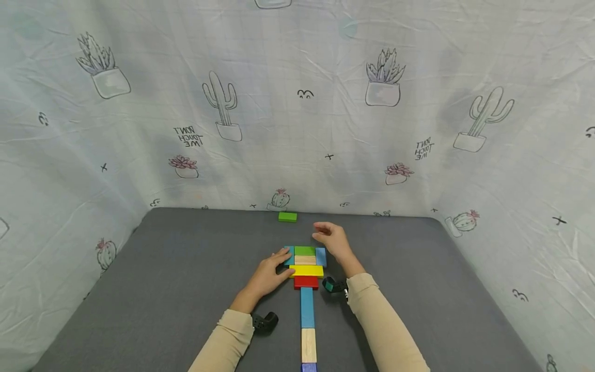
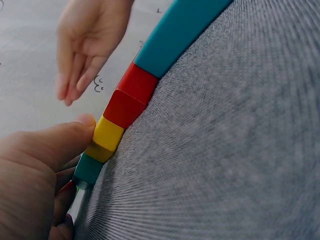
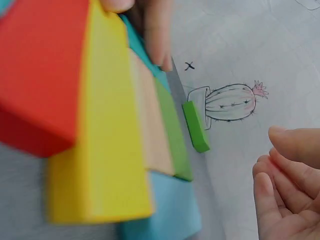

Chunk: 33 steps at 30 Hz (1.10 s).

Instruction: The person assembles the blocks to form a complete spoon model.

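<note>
Wooden blocks lie in a flat arrangement in the head view. My left hand [image 1: 269, 271] rests at its left side, thumb against the end of the yellow block [image 1: 310, 270] and fingers on the left blue block [image 1: 291, 261]. Between that and the right blue block [image 1: 321, 257] lie a green block [image 1: 304, 250] and a plain wood block [image 1: 305, 260]. Below the yellow one is a red block [image 1: 306, 283]. My right hand [image 1: 332, 241] hovers just beyond the right blue block, holding nothing, fingers loosely bent, as the right wrist view also shows.
A loose green block [image 1: 287, 217] lies by the table's far edge. From the red block a long blue block [image 1: 307, 307], a plain wood block [image 1: 309, 345] and a dark blue block [image 1: 309, 367] run toward me on the grey table [image 1: 195, 268]. A printed curtain [image 1: 297, 129] hangs behind.
</note>
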Each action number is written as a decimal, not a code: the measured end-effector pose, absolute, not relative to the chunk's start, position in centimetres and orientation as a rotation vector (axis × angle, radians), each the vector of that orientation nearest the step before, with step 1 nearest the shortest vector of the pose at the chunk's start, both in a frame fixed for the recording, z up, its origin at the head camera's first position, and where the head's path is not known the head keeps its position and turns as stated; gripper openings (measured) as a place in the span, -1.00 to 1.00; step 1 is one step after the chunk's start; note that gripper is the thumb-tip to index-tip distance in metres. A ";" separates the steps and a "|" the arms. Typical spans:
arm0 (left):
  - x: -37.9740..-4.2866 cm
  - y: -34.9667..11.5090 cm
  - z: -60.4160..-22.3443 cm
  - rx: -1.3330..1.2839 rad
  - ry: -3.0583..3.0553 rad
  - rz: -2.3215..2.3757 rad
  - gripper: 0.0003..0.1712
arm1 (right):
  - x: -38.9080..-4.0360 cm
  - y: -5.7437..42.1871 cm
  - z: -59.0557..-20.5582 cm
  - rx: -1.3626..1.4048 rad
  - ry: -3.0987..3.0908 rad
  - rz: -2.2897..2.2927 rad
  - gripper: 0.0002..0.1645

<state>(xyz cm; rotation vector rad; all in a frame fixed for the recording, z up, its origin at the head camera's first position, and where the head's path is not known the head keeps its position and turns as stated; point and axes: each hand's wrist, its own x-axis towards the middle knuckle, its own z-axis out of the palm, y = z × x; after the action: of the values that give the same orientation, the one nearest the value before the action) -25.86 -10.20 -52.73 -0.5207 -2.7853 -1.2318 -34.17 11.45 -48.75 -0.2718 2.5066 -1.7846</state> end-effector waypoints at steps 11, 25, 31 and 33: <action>-26.1 -9.8 -53.5 -0.615 -2.736 -1.146 -0.33 | -38.1 9.4 -48.9 -0.215 2.401 -1.827 -0.42; -25.5 -10.1 -53.2 -0.578 -2.745 -1.221 -0.34 | -40.6 6.9 -49.5 -0.217 2.465 -1.688 -0.46; -25.5 -10.1 -53.1 -0.573 -2.737 -1.217 -0.35 | -41.6 6.5 -50.0 -0.158 2.447 -1.661 -0.50; -25.6 -10.0 -53.2 -0.572 -2.737 -1.218 -0.35 | -41.8 6.4 -50.1 -0.164 2.462 -1.635 -0.50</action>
<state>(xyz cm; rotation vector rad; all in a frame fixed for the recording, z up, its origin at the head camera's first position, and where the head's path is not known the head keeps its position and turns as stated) -25.63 -10.03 -53.20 -0.5716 -2.7366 -1.2177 -41.79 6.40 -50.13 -0.1637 2.4619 -1.6349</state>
